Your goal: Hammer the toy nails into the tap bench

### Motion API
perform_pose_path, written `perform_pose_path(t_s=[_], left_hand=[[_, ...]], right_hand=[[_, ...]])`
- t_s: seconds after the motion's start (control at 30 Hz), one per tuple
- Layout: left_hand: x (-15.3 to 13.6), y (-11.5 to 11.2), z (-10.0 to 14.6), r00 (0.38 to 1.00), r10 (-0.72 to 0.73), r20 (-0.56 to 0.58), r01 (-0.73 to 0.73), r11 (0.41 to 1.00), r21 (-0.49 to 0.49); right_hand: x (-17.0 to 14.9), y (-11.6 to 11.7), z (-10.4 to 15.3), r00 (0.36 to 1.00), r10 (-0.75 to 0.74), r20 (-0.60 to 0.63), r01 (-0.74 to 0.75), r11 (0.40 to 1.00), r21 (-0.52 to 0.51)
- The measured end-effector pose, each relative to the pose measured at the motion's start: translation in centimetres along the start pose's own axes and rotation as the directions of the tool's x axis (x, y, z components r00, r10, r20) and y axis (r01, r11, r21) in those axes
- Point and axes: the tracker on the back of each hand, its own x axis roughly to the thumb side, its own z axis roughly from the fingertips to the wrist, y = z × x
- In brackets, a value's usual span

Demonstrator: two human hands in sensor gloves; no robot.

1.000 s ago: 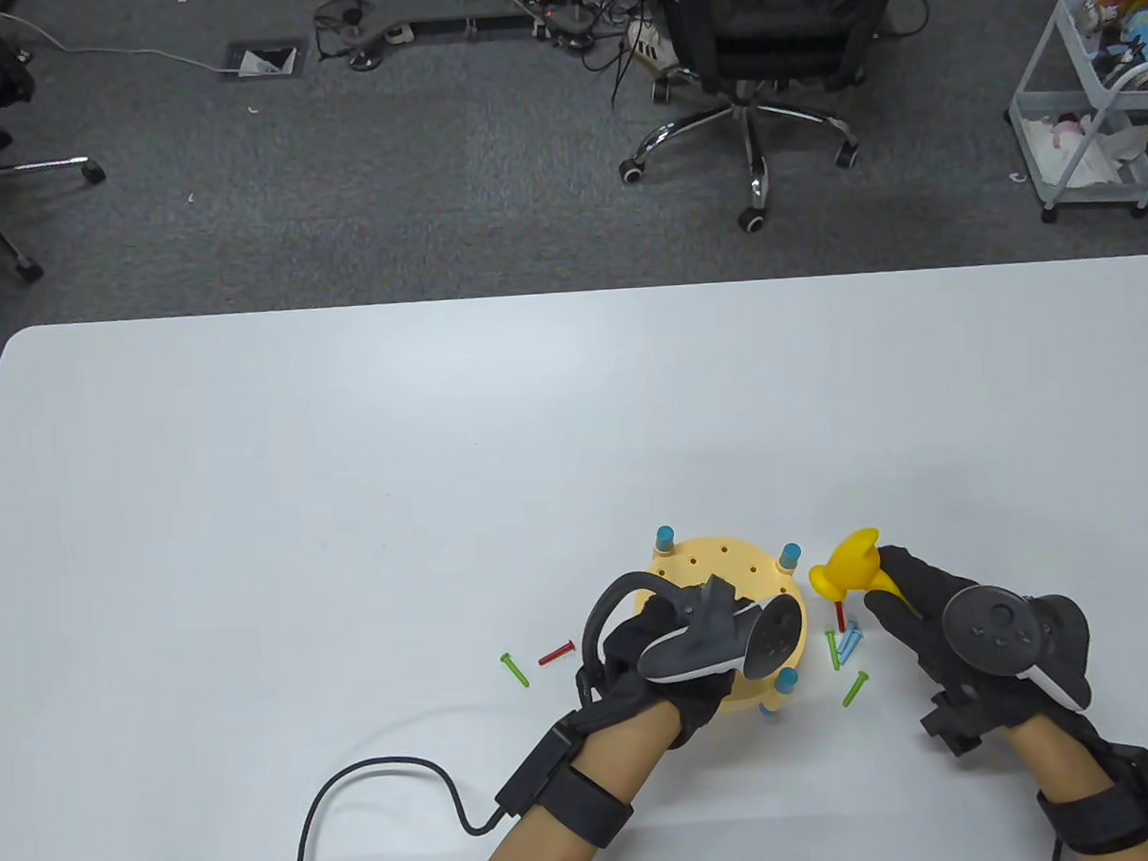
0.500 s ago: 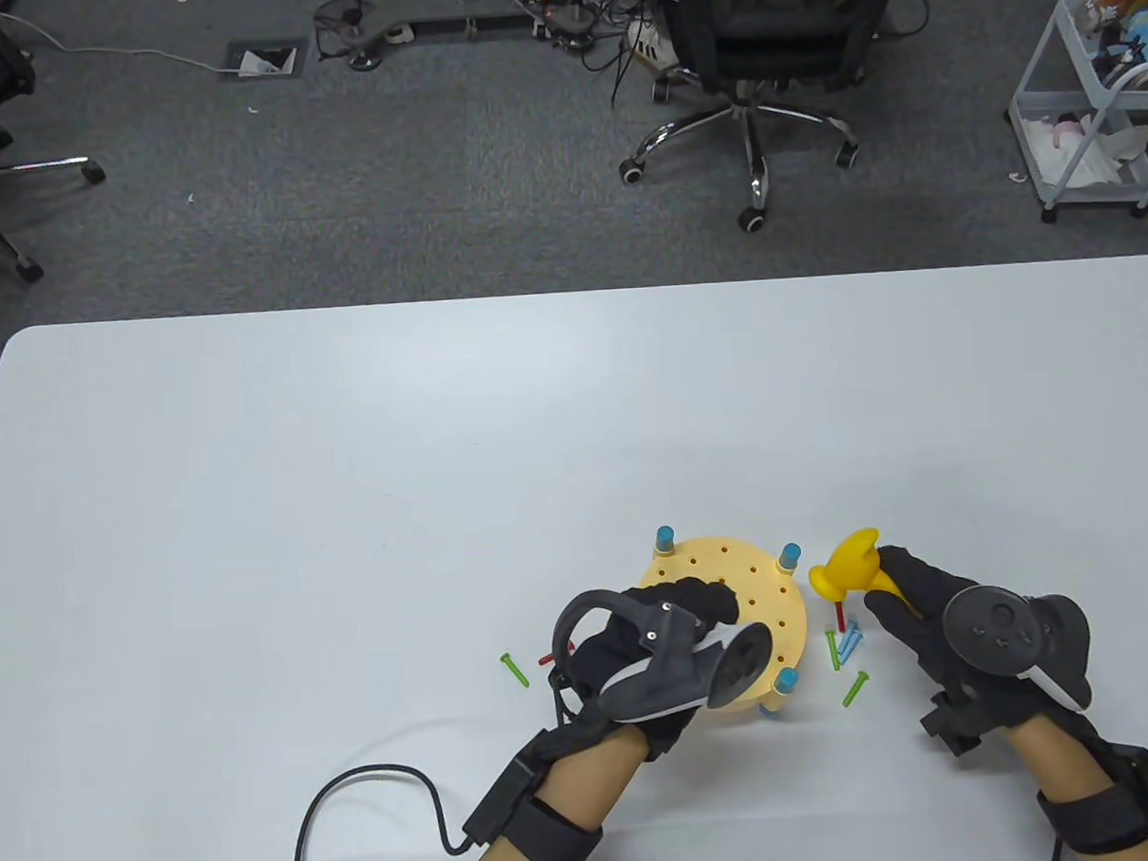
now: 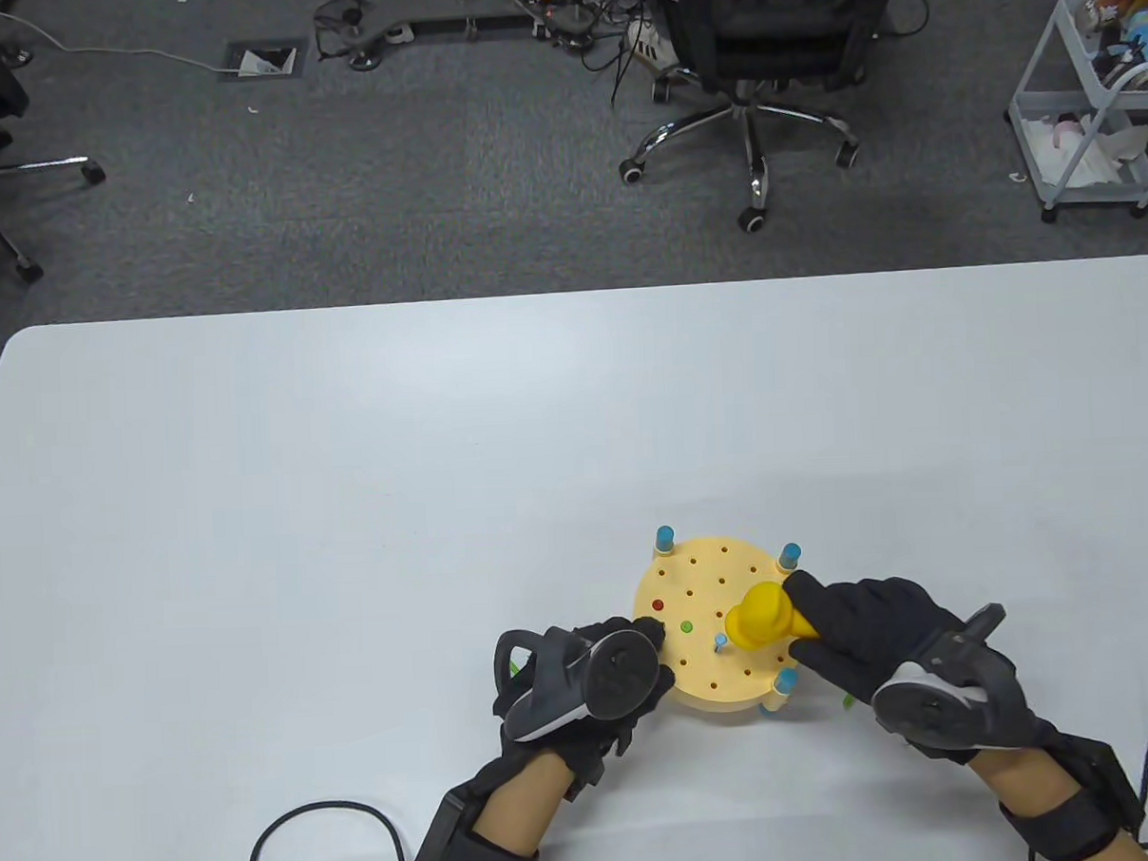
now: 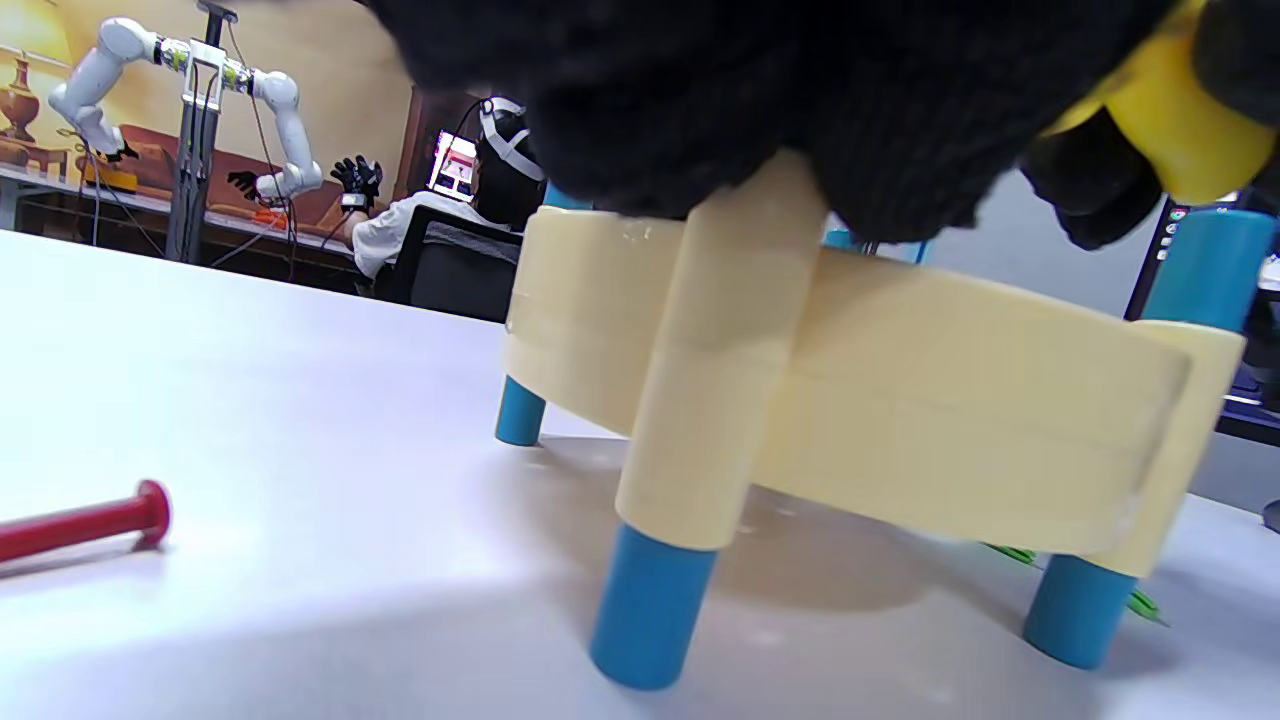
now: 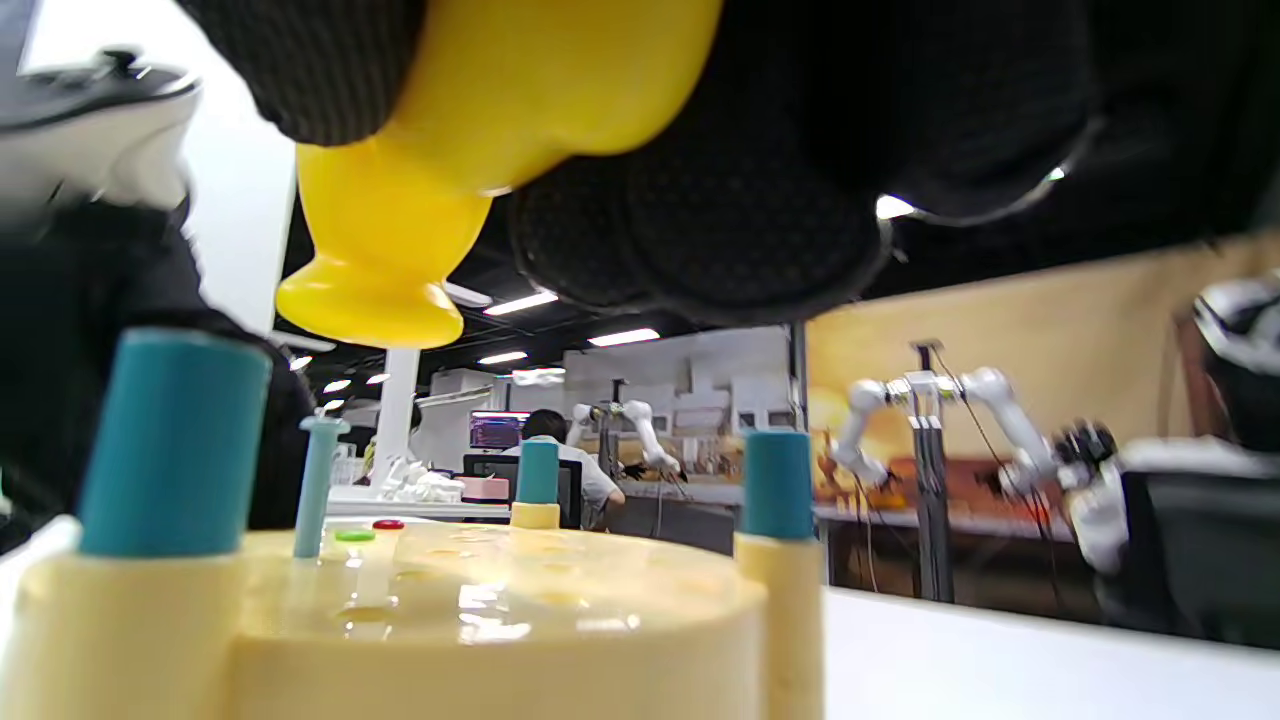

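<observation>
One blue nail [image 3: 719,642] stands proud on the bench [image 3: 705,591], hammer [image 3: 761,616] just above at 3 o'clock.
Right hand [image 3: 878,631] grips the hammer; left hand [image 3: 594,682] touches the bench's 9 o'clock rim, its grip unclear.

Bench [image 3: 709,586] top: hammer head [image 3: 755,617] hangs over the right-centre, right hand [image 3: 877,626] blocking entry from the near right. Blue nail [image 3: 719,643] stands proud just left of the head; red nail [image 3: 658,605] and green nail [image 3: 685,625] sit flush. Left hand [image 3: 585,682] closes off the near-left rim. Four blue posts [image 3: 663,539] stick up at the edge. Far half of the top is open, as is the table [image 3: 348,478] far and left.
</observation>
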Motion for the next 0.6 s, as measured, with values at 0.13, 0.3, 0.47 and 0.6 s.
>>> perform_pose_path(t_s=[0.13,0.3,0.47,0.6], left_hand=[[0.1,-0.1,0.1,1.000,-0.010,0.004,0.010,1.000,0.018],[0.1,-0.2,0.1,1.000,0.003,0.006,-0.003,1.000,0.019],[0.2,-0.2,0.1,1.000,-0.009,0.004,0.009,1.000,0.023],[0.2,-0.2,0.1,1.000,-0.013,0.005,0.013,1.000,0.027]], right_hand=[[0.7,0.3,-1.2,0.999,0.009,0.038,-0.014,0.993,0.118],[0.9,0.0,-1.2,0.998,-0.055,0.018,0.055,0.998,0.040],[1.1,0.0,-1.4,0.993,0.100,0.056,-0.104,0.991,0.087],[0.9,1.7,-0.9,0.988,0.141,0.069,-0.152,0.971,0.184]])
